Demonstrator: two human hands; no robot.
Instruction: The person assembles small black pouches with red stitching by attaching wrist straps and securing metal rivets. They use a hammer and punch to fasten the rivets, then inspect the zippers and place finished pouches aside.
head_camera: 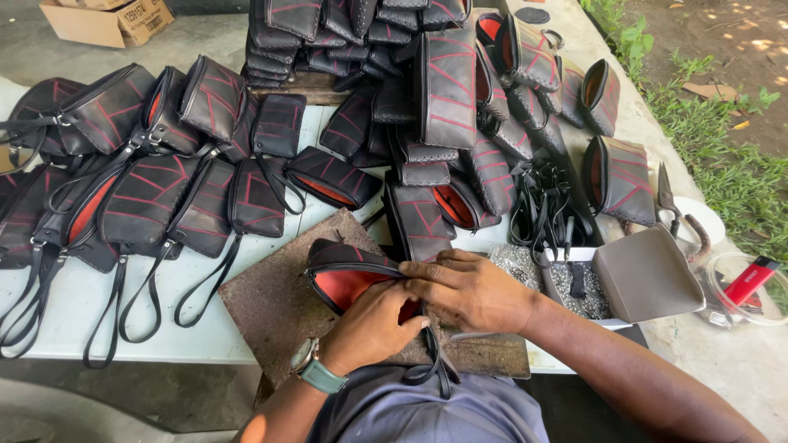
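Both hands (427, 308) closed on open black pouch (345, 275), red lining, worn board (271, 299)

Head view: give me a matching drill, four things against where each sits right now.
Things:
1 open black pouch
2 red lighter
3 cardboard box
4 wristwatch

Places:
A far left corner
B under both hands, on the brown board
C left wrist
D clear dish at the right edge

Pairs: 1-B, 2-D, 3-A, 4-C
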